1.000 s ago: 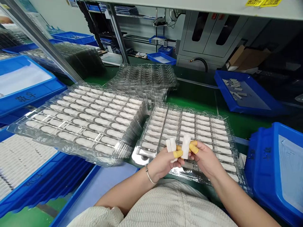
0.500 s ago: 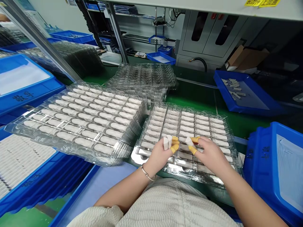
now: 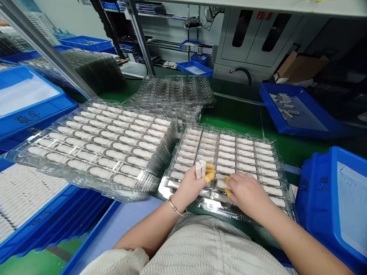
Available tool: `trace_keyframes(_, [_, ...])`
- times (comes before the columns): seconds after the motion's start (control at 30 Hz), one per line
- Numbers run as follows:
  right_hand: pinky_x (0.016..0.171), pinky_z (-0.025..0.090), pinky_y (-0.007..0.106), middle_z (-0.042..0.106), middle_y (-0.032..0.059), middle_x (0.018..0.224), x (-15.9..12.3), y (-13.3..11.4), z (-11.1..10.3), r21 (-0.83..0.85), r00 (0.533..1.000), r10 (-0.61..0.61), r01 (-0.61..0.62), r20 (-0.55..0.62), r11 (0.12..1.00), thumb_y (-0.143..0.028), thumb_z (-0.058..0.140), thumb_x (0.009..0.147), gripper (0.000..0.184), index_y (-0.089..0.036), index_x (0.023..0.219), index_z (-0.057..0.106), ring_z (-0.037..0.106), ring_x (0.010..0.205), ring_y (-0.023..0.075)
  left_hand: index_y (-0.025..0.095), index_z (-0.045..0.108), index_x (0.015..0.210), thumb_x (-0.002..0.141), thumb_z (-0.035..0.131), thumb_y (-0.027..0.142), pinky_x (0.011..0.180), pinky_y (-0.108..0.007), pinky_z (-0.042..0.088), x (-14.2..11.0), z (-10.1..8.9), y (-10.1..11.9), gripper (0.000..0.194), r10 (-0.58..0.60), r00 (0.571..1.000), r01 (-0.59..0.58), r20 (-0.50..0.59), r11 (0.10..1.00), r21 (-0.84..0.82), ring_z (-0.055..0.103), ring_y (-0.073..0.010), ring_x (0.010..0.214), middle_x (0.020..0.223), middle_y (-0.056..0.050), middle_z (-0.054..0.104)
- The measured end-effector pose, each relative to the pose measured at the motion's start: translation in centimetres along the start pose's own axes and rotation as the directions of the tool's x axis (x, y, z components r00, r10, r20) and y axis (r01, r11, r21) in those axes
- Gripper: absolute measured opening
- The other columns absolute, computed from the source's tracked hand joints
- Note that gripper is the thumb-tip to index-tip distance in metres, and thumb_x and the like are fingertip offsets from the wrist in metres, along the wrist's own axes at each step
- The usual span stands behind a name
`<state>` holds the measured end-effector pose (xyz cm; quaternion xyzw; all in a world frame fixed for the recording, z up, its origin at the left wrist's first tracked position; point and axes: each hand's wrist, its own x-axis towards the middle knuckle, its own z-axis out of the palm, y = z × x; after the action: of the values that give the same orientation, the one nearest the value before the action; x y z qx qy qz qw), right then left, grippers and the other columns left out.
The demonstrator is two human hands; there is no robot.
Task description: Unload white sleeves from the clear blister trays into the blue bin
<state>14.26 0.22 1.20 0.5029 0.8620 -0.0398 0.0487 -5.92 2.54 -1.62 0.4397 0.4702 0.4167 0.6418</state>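
Observation:
My left hand [image 3: 196, 181], with yellow finger cots on its fingertips, is closed around a couple of small white oblong pieces [image 3: 200, 169] held upright. My right hand [image 3: 246, 193], also in yellow finger cots, is pinched at the right end of a white piece [image 3: 221, 184] lying in a pocket of the clear plastic tray [image 3: 197, 206]. Rows of similar white pieces fill the tray's farther pockets; the right hand hides some pockets beneath it. To the left, a stack of clear trays [image 3: 134, 191] carries rows of white pieces on top.
Behind stand stacked clear trays [image 3: 177, 89]. A blue bin [image 3: 318, 187] is close at my right, and a blue tray with loose white pieces [image 3: 301, 110] lies farther back. Blue trays of white pieces [image 3: 31, 198] stand at the left. A metal post [image 3: 54, 49] slants across the upper left.
My right hand has moved down and slightly left with a white piece, from above the tray to one of its pockets. The left hand has barely moved, still holding its pieces.

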Motion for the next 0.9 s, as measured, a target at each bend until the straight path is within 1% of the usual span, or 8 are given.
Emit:
trace_keyframes(0.23, [0.079,0.048,0.040,0.065,0.0093,0.085,0.6,-0.2,1.9,0.007,0.999,-0.013,0.012,0.052,1.000,-0.007,0.059,0.085,0.015,-0.014,0.084,0.072,0.061,0.089,0.0281,0.016,0.067,0.101,0.076,0.071,0.033,0.076,-0.031,0.051,0.3,0.2,-0.8,0.031,-0.003,0.996,-0.006,0.088,0.995,0.104,0.065,-0.0196,0.082,0.092,-0.006,0.071])
trace_keyframes(0.33, [0.077,0.049,0.038,0.063,0.0082,0.090,0.3,0.7,1.6,0.230,0.999,0.039,-0.032,-0.027,0.973,-0.014,0.060,0.088,0.013,-0.016,0.093,0.071,0.059,0.090,0.0263,0.016,0.067,0.099,0.076,0.070,0.034,0.070,-0.029,0.049,0.1,0.3,-0.6,0.029,-0.037,0.990,0.009,0.137,0.981,0.195,0.063,-0.0184,0.076,0.087,-0.004,0.070])
trace_keyframes(0.43, [0.077,0.050,0.034,0.061,0.0048,0.096,-0.3,1.1,0.5,0.601,0.970,0.202,-0.081,-0.135,0.795,-0.028,0.064,0.088,0.035,-0.023,0.123,0.063,0.058,0.088,0.0215,0.017,0.066,0.091,0.077,0.067,0.032,0.063,-0.026,0.045,-0.2,0.8,0.1,0.021,-0.050,0.972,-0.028,0.231,0.947,0.321,0.059,-0.0166,0.071,0.080,-0.001,0.068])
trace_keyframes(0.5, [0.077,0.050,0.031,0.059,0.0027,0.097,-0.5,0.9,-0.2,0.748,0.964,0.224,-0.043,-0.143,0.662,-0.030,0.067,0.086,0.045,-0.029,0.130,0.058,0.057,0.086,0.0192,0.018,0.067,0.088,0.076,0.067,0.029,0.060,-0.025,0.041,-0.6,1.2,0.5,0.016,-0.044,0.958,-0.087,0.284,0.898,0.432,0.058,-0.0162,0.069,0.077,0.001,0.067])
trace_keyframes(0.6, [0.074,0.049,0.029,0.058,0.0015,0.093,-0.8,0.8,-0.6,0.825,0.981,0.157,0.009,-0.119,0.565,-0.026,0.067,0.085,0.028,-0.030,0.113,0.067,0.055,0.082,0.0178,0.020,0.068,0.094,0.075,0.070,0.029,0.060,-0.025,0.041,-1.1,1.8,0.9,0.021,-0.022,0.950,-0.153,0.312,0.836,0.527,0.060,-0.0180,0.072,0.082,0.000,0.069])
trace_keyframes(0.73, [0.077,0.049,0.032,0.059,0.0014,0.090,-1.2,1.9,0.4,0.906,0.960,0.263,-0.022,-0.099,0.422,-0.028,0.067,0.083,0.025,-0.028,0.108,0.067,0.054,0.082,0.0184,0.023,0.061,0.119,0.079,0.071,0.028,0.081,-0.029,0.049,-1.8,1.7,1.0,0.041,0.155,0.961,-0.252,0.231,0.833,0.492,0.063,-0.0224,0.098,0.112,-0.006,0.069])
trace_keyframes(0.83, [0.084,0.050,0.036,0.062,0.0036,0.099,-1.5,2.8,1.3,0.962,0.948,0.314,-0.033,-0.056,0.271,-0.033,0.070,0.082,0.030,-0.027,0.111,0.065,0.058,0.090,0.0208,0.021,0.062,0.114,0.084,0.065,0.025,0.083,-0.031,0.049,-2.3,1.3,1.1,0.030,0.294,0.928,-0.373,0.230,0.737,0.563,0.063,-0.0221,0.098,0.108,-0.008,0.067])
trace_keyframes(0.9, [0.087,0.050,0.037,0.063,0.0049,0.102,-1.6,3.0,1.5,0.974,0.947,0.317,-0.021,-0.052,0.224,-0.034,0.072,0.080,0.031,-0.026,0.110,0.065,0.059,0.095,0.0222,0.019,0.064,0.105,0.087,0.061,0.025,0.077,-0.031,0.050,-2.5,1.1,1.0,0.020,0.349,0.899,-0.436,0.265,0.656,0.616,0.063,-0.0214,0.090,0.099,-0.008,0.066])
